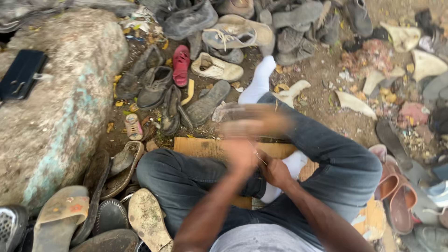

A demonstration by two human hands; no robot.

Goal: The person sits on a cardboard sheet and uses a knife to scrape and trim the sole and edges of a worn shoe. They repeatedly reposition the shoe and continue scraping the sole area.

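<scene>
Seated person working thread over crossed legs, ringed by worn shoes.

From the head camera, the person sits on a sheet of cardboard (200, 147), legs in blue jeans and white socks. Over the cardboard's middle, the left hand (247, 135) is blurred in motion, so I cannot tell whether it is spread or closed; a thin thread (257, 154) runs from it to the right hand (275, 171), which is curled narrowly, seemingly pinching that thread, beside the white-socked foot (294, 163). Beyond the cardboard lie a red sandal (181, 65) and a cream shoe (217, 69). Left of it rises a large rock (60, 107) bearing a black wallet-like case (21, 74). No containers show.
</scene>
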